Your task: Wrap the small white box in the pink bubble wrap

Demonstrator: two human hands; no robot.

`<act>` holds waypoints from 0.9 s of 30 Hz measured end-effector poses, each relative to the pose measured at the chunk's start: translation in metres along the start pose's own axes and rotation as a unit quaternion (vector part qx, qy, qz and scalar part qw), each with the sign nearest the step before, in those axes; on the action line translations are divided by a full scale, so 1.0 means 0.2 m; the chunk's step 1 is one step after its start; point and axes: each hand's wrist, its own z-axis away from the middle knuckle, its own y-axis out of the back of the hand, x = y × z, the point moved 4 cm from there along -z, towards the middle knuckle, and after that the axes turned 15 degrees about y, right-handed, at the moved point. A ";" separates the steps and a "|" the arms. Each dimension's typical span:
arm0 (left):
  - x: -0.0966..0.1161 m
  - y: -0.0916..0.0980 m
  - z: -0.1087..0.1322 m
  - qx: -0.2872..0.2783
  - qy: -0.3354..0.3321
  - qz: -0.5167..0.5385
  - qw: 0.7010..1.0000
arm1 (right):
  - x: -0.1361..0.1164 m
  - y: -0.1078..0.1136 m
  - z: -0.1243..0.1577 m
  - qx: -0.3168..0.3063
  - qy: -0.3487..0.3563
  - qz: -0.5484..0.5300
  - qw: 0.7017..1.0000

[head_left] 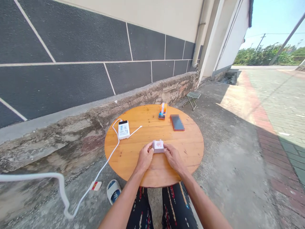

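Both my hands hold a small white box (158, 146) with a pinkish mark on top, just above the round wooden table (190, 149). My left hand (144, 158) grips its left side with fingers closed around it. My right hand (173, 156) grips the right side the same way. The box sits near the table's front middle.
A white power bank (123, 129) with a white cable (105, 163) lies at the table's left; the cable runs down to the ground. An orange and blue pack (163, 111) and a dark flat device (177, 122) lie at the back. A folding stool (192, 98) stands beyond, a sandal (113, 190) below.
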 end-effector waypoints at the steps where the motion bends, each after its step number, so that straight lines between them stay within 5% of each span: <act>1: 0.00 0.01 0.00 0.006 0.000 -0.009 1.000 | 0.00 0.03 0.00 0.011 -0.007 0.013 1.000; 5: 0.03 0.07 0.04 0.055 -0.050 -0.057 0.996 | -0.02 0.15 -0.01 0.054 -0.004 0.097 0.994; 11: 0.09 0.00 0.09 0.040 -0.158 -0.089 0.983 | -0.12 0.07 -0.06 -0.056 0.123 0.122 0.983; 19: 0.05 -0.04 0.09 0.068 -0.151 -0.097 0.981 | -0.13 -0.01 -0.09 -0.100 0.132 0.185 0.969; 27: 0.06 -0.01 0.09 0.066 -0.136 -0.075 0.986 | -0.17 0.07 -0.13 -0.096 0.130 0.275 0.948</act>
